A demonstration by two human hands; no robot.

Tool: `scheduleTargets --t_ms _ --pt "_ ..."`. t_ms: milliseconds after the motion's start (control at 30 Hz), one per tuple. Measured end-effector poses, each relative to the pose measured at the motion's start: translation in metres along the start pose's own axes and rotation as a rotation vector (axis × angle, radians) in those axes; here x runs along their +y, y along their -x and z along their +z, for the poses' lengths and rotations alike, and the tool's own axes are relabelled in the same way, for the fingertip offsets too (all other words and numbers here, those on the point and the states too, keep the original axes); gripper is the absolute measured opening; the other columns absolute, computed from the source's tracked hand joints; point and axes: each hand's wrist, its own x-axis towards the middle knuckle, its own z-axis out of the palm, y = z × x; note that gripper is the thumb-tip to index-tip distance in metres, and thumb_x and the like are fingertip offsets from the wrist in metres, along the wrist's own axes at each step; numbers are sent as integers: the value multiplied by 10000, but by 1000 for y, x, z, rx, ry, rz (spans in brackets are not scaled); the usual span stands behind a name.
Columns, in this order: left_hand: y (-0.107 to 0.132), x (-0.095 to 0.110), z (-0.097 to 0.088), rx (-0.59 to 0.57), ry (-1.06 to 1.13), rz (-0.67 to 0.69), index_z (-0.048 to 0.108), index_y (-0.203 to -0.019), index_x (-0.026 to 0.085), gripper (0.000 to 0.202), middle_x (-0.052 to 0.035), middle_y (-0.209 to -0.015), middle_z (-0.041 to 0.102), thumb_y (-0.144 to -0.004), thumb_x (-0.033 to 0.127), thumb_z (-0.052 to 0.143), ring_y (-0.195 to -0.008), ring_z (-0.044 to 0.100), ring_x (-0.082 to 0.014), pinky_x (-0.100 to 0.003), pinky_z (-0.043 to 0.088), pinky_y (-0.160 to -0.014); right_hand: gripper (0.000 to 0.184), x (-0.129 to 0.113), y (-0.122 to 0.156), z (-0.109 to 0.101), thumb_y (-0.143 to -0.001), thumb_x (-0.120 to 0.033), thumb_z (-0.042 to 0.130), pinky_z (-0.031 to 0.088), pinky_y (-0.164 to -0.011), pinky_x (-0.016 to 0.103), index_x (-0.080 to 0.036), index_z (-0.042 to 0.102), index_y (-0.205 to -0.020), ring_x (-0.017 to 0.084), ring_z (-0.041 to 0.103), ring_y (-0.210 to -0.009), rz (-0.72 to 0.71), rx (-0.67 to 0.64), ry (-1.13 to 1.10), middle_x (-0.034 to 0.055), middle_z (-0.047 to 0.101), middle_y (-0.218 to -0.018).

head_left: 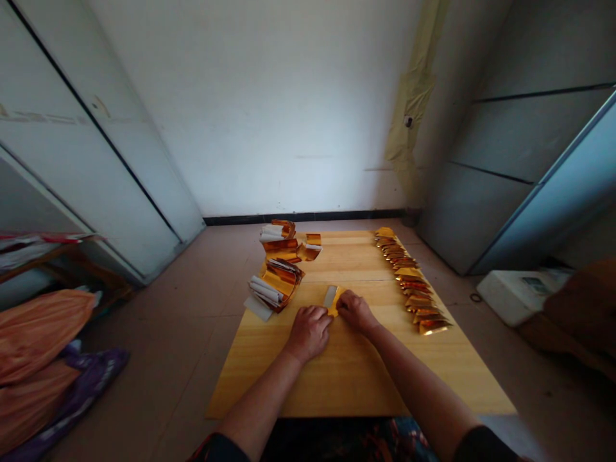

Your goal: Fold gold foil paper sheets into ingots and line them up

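Note:
A small sheet of gold foil paper (332,296) with a pale grey patch lies partly folded on the wooden table, between my two hands. My left hand (309,330) has its fingers closed at the sheet's lower left edge. At the right edge, my right hand (356,311) pinches the same sheet with bent fingers. Bundles of curled gold foil paper (282,277) with grey-white backs lie at the table's left side. Along the right side runs a long row of folded gold paper pieces (411,282), overlapping one another. My fingertips hide part of the sheet.
The wooden table (346,378) stands before a white wall (289,115). Orange and purple bags (48,359) lie at the left by a low shelf. A white box (505,297) sits on the floor at the right, near a grey cabinet (500,141).

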Motion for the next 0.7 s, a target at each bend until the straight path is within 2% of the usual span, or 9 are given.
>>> scheduleTargets --t_ms 233,367,433,533,700 --pt "-1 3 -1 1 -14 -25 642 -1008 242 271 -39 -1073 627 -781 148 527 -1019 524 -205 -370 382 -868 63 1 2 1 -693 -118 600 396 -673 216 -176 608 -714 128 545 -730 -14 16 -18 13 596 -787" --pt "-2 6 0 26 -33 -38 649 -972 245 213 -40 -1039 637 -817 182 517 -991 533 -199 -363 372 -839 158 3 0 -2 -694 -49 549 401 -709 221 -173 628 -752 131 551 -770 -13 -7 -2 22 612 -820" --pt "-3 7 0 46 -45 -48 656 -926 242 182 -39 -1000 646 -839 195 502 -962 541 -193 -359 365 -825 185 1 1 -7 -722 -43 531 396 -753 235 -177 644 -781 143 549 -841 -28 -4 49 39 628 -889" --pt "-7 6 -1 74 -73 -85 653 -820 222 150 -40 -943 654 -846 203 506 -933 547 -193 -365 354 -822 141 -7 7 -16 -813 -156 546 367 -794 276 -216 663 -863 181 517 -955 -59 11 195 47 635 -1022" --pt "-16 1 -5 103 -146 -174 650 -782 187 141 -66 -940 658 -837 204 521 -966 535 -219 -395 347 -838 127 -23 22 -22 -856 -219 536 328 -780 286 -211 663 -856 194 505 -940 -70 -40 350 53 655 -911"
